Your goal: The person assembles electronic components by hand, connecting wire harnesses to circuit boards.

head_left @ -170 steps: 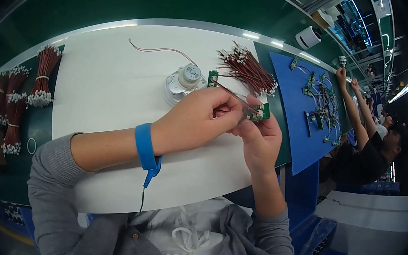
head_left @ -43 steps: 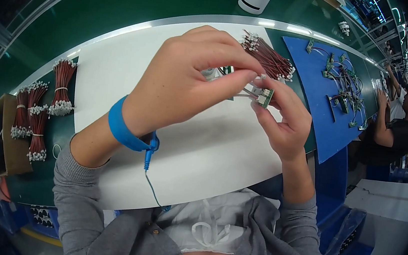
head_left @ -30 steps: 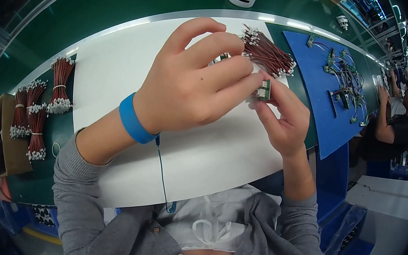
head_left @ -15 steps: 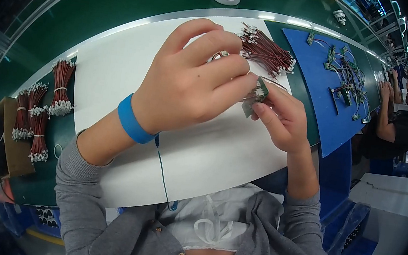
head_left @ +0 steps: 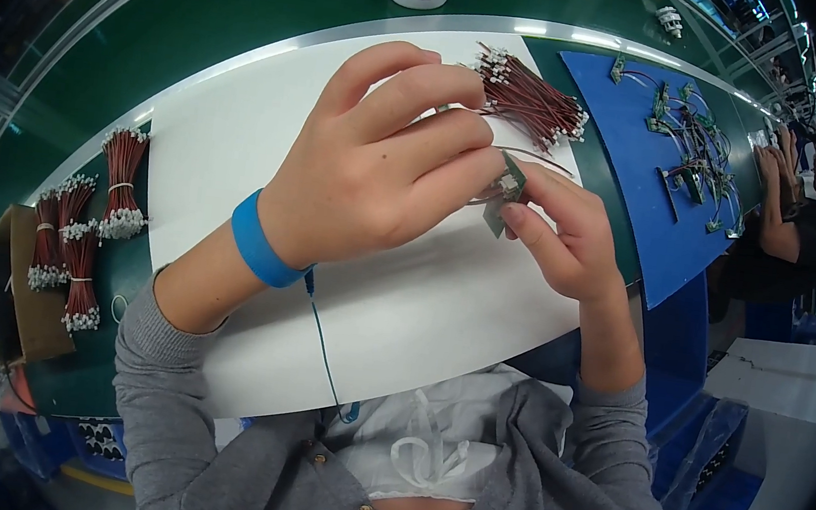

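Circuit board [head_left: 502, 205] sits pinched in the right hand [head_left: 576, 239], above the white sheet [head_left: 400, 325]; I cannot tell whether the curled left hand [head_left: 379, 156] grips it. Wired boards [head_left: 657, 125] on the blue mat [head_left: 655, 248] look done; heaped wires [head_left: 536, 105] and tied bundles [head_left: 123, 162] look unused.

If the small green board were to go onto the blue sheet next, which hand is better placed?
Probably the right hand: it grips the small green board and is nearer the blue sheet. The left hand is farther left, over the white sheet.
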A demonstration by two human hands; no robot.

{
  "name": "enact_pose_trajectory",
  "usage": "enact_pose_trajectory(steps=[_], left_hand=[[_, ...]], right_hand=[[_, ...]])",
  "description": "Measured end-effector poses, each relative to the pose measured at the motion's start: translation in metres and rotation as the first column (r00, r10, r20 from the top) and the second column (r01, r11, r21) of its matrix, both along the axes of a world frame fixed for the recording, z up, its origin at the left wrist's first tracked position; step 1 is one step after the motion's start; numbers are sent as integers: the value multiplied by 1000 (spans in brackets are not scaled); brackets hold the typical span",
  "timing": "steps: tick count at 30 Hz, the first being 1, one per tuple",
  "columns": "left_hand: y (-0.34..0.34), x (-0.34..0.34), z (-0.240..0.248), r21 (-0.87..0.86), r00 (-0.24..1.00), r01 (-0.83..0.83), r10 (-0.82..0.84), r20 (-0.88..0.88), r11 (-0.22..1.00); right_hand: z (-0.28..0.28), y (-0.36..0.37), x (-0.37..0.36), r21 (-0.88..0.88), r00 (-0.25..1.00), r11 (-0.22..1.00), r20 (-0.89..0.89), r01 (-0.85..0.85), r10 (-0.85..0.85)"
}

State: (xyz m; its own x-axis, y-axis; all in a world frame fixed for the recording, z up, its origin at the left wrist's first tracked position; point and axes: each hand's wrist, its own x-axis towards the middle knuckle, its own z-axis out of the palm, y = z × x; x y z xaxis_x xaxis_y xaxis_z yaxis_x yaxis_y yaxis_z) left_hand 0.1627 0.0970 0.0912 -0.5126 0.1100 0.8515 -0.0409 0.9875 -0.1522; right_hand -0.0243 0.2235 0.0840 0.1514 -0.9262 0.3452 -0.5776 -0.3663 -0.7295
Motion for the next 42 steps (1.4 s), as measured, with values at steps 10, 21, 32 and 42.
enact_pose_trajectory(steps=[10,21,32,42], left_hand=[[6,-8,3,-38,998,-57,57,6,998],[7,-10,2,-64,996,-85,87,19,994],[8,-10,1,-61,998,-63,65,16,996],[8,-10,2,-31,996,-82,83,16,996]], right_hand=[[-4,0,-8,-85,999,996,32,-9,12],[-13,0,-7,-17,965,1000,263,-4,9],[-14,2,-12,89,941,995,338,-38,5],[-14,0,-5,119,915,993,402,-26,-24]])
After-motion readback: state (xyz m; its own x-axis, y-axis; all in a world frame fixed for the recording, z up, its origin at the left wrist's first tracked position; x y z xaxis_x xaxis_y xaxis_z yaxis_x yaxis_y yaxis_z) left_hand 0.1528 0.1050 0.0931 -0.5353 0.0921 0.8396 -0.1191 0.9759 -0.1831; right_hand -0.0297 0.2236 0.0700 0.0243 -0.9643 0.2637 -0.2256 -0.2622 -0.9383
